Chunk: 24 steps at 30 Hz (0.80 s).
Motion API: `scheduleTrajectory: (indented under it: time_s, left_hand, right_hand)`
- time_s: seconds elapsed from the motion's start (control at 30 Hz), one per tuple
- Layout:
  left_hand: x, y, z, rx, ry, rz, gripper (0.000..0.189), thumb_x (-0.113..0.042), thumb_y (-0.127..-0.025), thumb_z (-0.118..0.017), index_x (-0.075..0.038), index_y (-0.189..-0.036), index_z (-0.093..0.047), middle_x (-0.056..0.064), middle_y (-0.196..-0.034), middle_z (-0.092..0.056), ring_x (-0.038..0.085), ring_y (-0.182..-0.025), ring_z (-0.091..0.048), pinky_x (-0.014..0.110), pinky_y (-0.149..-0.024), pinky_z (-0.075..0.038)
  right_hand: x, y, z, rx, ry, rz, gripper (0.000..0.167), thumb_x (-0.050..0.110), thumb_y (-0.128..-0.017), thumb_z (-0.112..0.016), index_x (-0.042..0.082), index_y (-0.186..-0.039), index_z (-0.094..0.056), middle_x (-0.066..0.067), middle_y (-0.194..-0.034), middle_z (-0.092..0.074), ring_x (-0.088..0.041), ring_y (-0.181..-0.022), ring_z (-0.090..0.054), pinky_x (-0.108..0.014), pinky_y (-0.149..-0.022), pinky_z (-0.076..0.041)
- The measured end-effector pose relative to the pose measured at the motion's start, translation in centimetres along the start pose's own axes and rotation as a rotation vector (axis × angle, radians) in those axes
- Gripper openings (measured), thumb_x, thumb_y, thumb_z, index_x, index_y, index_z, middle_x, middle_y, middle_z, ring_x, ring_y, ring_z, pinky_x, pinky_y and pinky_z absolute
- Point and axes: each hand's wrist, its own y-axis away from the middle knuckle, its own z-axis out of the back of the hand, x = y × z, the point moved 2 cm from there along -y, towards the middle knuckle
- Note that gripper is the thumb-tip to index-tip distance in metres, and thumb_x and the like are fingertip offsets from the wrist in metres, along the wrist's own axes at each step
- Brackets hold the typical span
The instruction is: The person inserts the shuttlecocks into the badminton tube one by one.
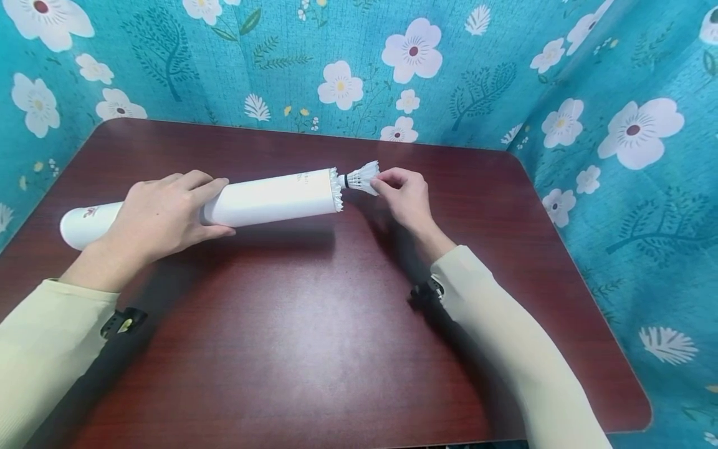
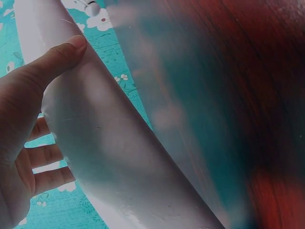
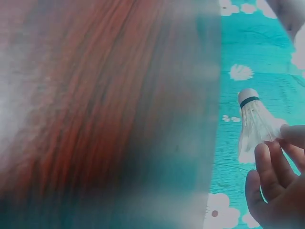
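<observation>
My left hand (image 1: 162, 215) grips a long white shuttlecock tube (image 1: 275, 199) around its middle. In the left wrist view, the thumb lies along the near side of the tube (image 2: 109, 129) and the other fingers go behind it. A jagged white feathered rim (image 1: 338, 190) shows at the tube's right-hand mouth. My right hand (image 1: 406, 196) pinches a white shuttlecock (image 1: 360, 178) by its feather skirt. Its cork, with a dark band, points left toward that mouth. The right wrist view shows the shuttlecock (image 3: 257, 119) apart from the tube, between thumb and fingertips.
A dark reddish-brown table (image 1: 314, 349) with rounded corners lies beneath both hands. Behind it and on the right hangs a blue floral curtain (image 1: 359, 37). Each wrist carries a black strapped device, one on the left (image 1: 123, 321) and one on the right (image 1: 427, 293).
</observation>
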Motion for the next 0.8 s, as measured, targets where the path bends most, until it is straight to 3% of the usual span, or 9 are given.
scheduleTrajectory:
  time_s: [0.1,0.33,0.57,0.8]
  left_hand:
    - [-0.1,0.0,-0.1,0.003,0.0,-0.001,0.084,-0.045,-0.064,-0.094,-0.006,-0.131,-0.063,0.019,-0.117,-0.065,0.04,-0.096,-0.066,0.056,-0.063,-0.055]
    - [-0.4,-0.1,-0.3,0.012,0.001,-0.004,0.084,-0.045,-0.064,-0.093,-0.006,-0.132,-0.062,0.019,-0.117,-0.065,0.04,-0.097,-0.066,0.057,-0.063,-0.055]
    - [-0.6,-0.2,-0.4,0.004,0.003,-0.006,0.084,-0.045,-0.064,-0.094,-0.006,-0.131,-0.063,0.02,-0.117,-0.065,0.041,-0.095,-0.066,0.056,-0.062,-0.055]
    - [-0.8,-0.7,-0.4,-0.027,0.012,-0.032,0.083,-0.042,-0.063,-0.095,-0.005,-0.131,-0.063,0.02,-0.115,-0.066,0.04,-0.094,-0.067,0.055,-0.061,-0.055]
  right_hand:
    - [0.3,0.5,1.1,-0.004,-0.06,-0.005,0.015,0.015,-0.09,-0.077,0.002,-0.097,-0.078,-0.005,-0.082,-0.072,-0.014,-0.069,-0.058,-0.022,-0.062,-0.045]
    - [1.5,2.2,3.2,0.025,-0.247,-0.059,0.019,0.014,-0.089,-0.078,-0.001,-0.099,-0.076,-0.003,-0.074,-0.069,-0.024,-0.064,-0.062,-0.026,-0.06,-0.053]
    - [2.9,3.9,4.8,0.055,-0.303,0.01,0.018,0.013,-0.089,-0.078,-0.002,-0.099,-0.076,-0.009,-0.077,-0.07,-0.025,-0.068,-0.065,-0.03,-0.065,-0.056]
    - [3.7,5.1,6.3,0.029,-0.334,0.066,0.014,0.009,-0.089,-0.077,-0.001,-0.098,-0.076,-0.012,-0.076,-0.068,-0.03,-0.068,-0.062,-0.029,-0.065,-0.056]
